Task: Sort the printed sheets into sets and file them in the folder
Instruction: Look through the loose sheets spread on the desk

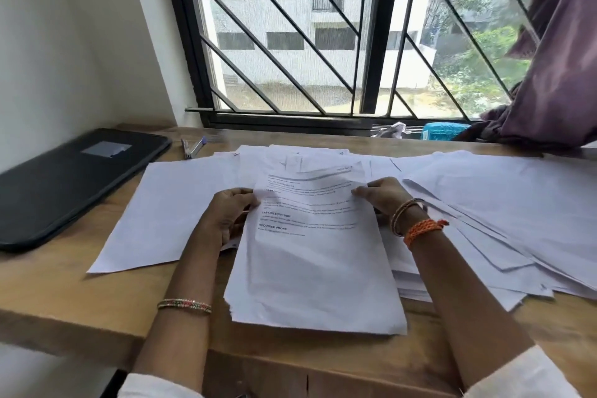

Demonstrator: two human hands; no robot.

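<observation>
Nearest, the left hand (231,215) and right hand (386,199) pinch opposite edges of the top printed sheet (310,203) on a stack (316,294), loose sheets (504,203) lie unsorted beyond, and the black folder (64,181) rests closed far left, so filing looks barely begun.

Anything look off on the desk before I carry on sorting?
The top printed sheet held by the left hand and right hand is creased at its upper edge. The loose sheets to the right lie fanned and askew. The black folder is shut.
</observation>
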